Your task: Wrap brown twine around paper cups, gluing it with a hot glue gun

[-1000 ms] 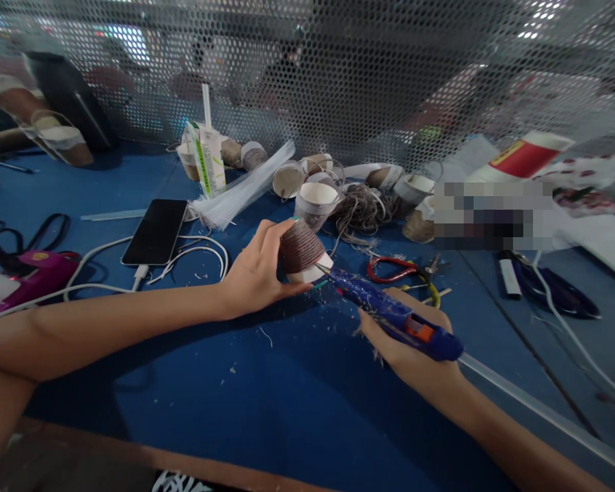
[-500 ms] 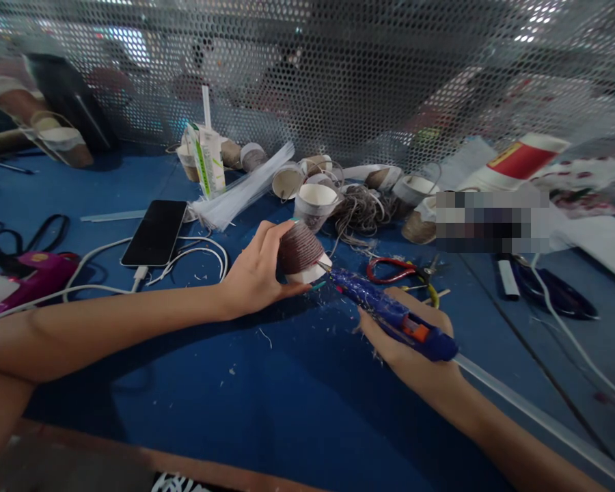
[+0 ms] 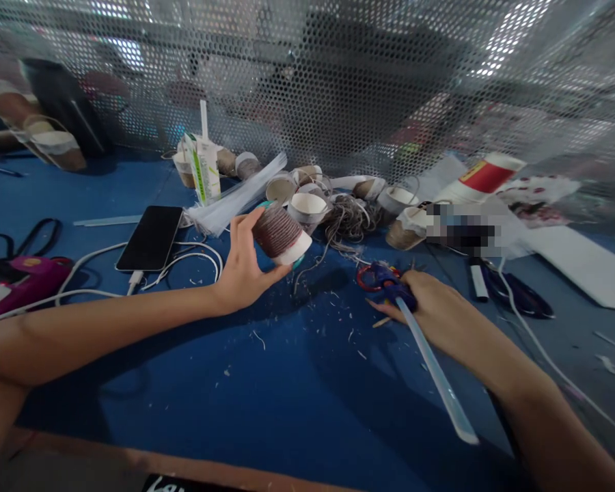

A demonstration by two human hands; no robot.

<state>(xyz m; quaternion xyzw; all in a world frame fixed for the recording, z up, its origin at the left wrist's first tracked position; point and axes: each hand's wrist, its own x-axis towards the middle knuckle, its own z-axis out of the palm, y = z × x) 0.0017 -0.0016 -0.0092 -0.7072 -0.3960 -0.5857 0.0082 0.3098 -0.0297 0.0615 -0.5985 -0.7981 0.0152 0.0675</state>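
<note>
My left hand (image 3: 243,263) grips a paper cup wrapped in brown string (image 3: 278,234), tilted and lifted a little above the blue table (image 3: 266,383). My right hand (image 3: 433,311) is closed round a blue glue gun (image 3: 392,290), its nose pointing away toward the red-handled snips (image 3: 365,275). A long clear glue stick (image 3: 435,372) juts out of the gun's back toward me. The gun tip is apart from the cup.
A black phone (image 3: 151,238) on a white cable (image 3: 184,256) lies left of the cup. Several paper cups (image 3: 307,205), a string tangle (image 3: 351,219), a juice carton (image 3: 201,167) and clear sticks (image 3: 236,198) crowd the back by the mesh wall (image 3: 307,82). A pink glue gun (image 3: 25,283) lies far left.
My left hand has lifted and tilted the string-wrapped cup up and to the left. My right hand has drawn the glue gun off the cup and swung it rightward beside the snips.
</note>
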